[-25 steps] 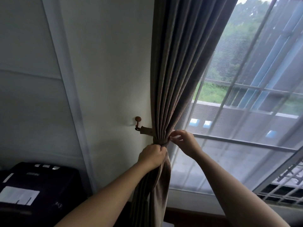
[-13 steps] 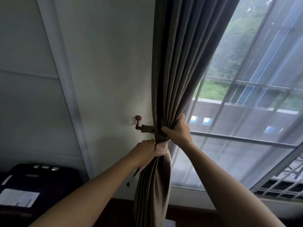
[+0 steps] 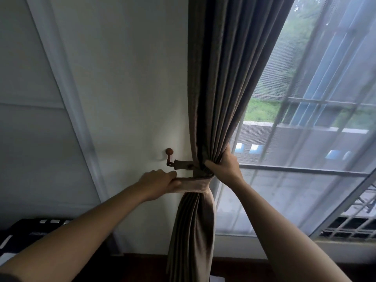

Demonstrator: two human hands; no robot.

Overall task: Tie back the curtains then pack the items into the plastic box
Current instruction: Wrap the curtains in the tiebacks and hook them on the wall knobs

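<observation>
A brown curtain (image 3: 221, 82) hangs beside the window, gathered into a bundle at waist height. A fabric tieback band (image 3: 195, 185) wraps round the bundle; its other end hangs from a round wooden wall hook (image 3: 169, 152). My left hand (image 3: 157, 183) grips the free end of the tieback, pulled out to the left just below the hook. My right hand (image 3: 224, 166) grips the gathered folds just above the band, on the window side. No plastic box is in view.
The window (image 3: 305, 139) with a sheer screen and outside bars fills the right. A white wall with a vertical trim strip (image 3: 67, 94) is on the left. A black device (image 3: 30, 233) with paper on it sits at the lower left.
My left hand has moved from under the bundle out to the left, drawing the tieback's end toward the hook. My right hand rose from the band to grip the folds above it.
</observation>
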